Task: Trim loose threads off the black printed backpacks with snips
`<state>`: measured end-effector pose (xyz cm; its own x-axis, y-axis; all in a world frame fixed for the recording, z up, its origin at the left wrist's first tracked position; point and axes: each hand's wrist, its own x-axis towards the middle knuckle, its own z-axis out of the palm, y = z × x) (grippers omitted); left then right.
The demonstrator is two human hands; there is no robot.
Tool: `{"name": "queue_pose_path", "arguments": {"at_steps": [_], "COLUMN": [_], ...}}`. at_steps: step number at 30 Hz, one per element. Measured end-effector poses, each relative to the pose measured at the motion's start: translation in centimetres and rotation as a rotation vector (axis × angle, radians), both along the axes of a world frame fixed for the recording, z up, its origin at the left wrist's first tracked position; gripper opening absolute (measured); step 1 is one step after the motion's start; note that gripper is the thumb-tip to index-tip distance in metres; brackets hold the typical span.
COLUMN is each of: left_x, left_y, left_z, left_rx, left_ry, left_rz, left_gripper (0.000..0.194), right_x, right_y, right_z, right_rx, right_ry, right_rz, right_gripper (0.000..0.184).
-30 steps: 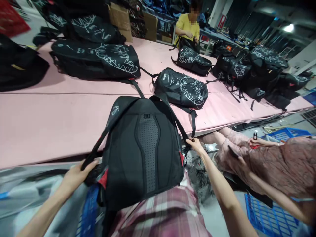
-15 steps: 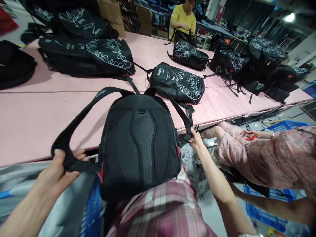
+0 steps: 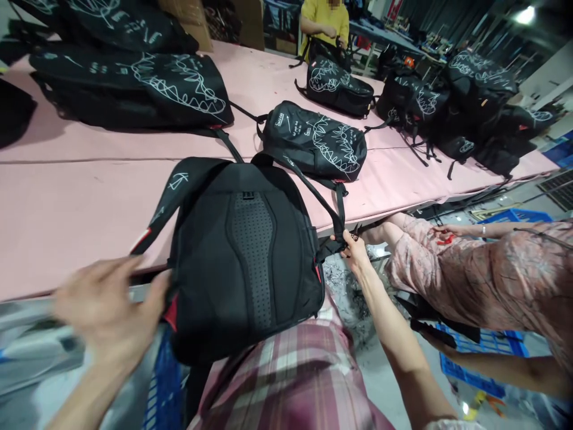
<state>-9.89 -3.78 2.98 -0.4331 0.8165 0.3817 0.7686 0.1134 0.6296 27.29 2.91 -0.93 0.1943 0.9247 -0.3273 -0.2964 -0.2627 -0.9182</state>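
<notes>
A black backpack (image 3: 206, 257) leans with its padded back panel toward me, between my lap and the table edge. My right hand (image 3: 356, 248) is closed on the lower end of its right shoulder strap (image 3: 320, 194), by the buckle. A small dark pointed piece sticks out beside those fingers; I cannot make out its kind. My left hand (image 3: 110, 304) is smeared by motion at the pack's left side, thumb and fingers apart. The left shoulder strap (image 3: 168, 197) arches up and runs behind that hand, its lower end hidden.
Black backpacks with white scribble print, one (image 3: 316, 140) just beyond mine and another (image 3: 134, 89) at left, lie on the pink table (image 3: 80, 203). More are piled at right. A co-worker (image 3: 483, 269) sits at my right; a person in yellow (image 3: 324, 24) stands across. Blue crates (image 3: 483, 358) stand below.
My left hand has let go of the left strap's lower end and moved toward the pack. That strap now bends closer in. My right hand keeps its hold.
</notes>
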Motion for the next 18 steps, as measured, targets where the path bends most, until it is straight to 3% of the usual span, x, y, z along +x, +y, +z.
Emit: {"name": "queue_pose_path", "arguments": {"at_steps": [3, 6, 9, 11, 14, 18], "left_x": [7.6, 15.5, 20.8, 22.2, 22.2, 21.7], "left_y": [2.7, 5.4, 6.7, 6.6, 6.0, 5.7], "left_z": [1.5, 1.4, 0.2, -0.6, -1.7, -2.3], "left_rx": [0.011, -0.188, -0.445, -0.512, -0.492, -0.492], "left_ry": [-0.042, -0.241, -0.429, -0.576, -0.774, -0.950], "left_rz": [-0.494, -0.709, -0.921, -0.973, -0.930, -0.847], "left_gripper": [0.024, 0.025, 0.023, 0.020, 0.018, 0.017], "right_x": [-1.3, -2.1, -2.2, -2.0, -1.6, -1.0], "right_y": [0.1, 0.2, 0.5, 0.7, 0.7, -0.2], "right_z": [2.4, 3.9, 3.9, 3.5, 2.7, 2.4], "right_rx": [0.071, 0.075, 0.067, 0.061, 0.022, 0.035], "right_ry": [0.023, 0.044, 0.094, 0.110, 0.032, -0.167], "right_rz": [-0.004, 0.035, 0.067, 0.081, 0.093, -0.024], "right_gripper": [0.038, 0.039, 0.041, 0.041, 0.040, 0.039]}}
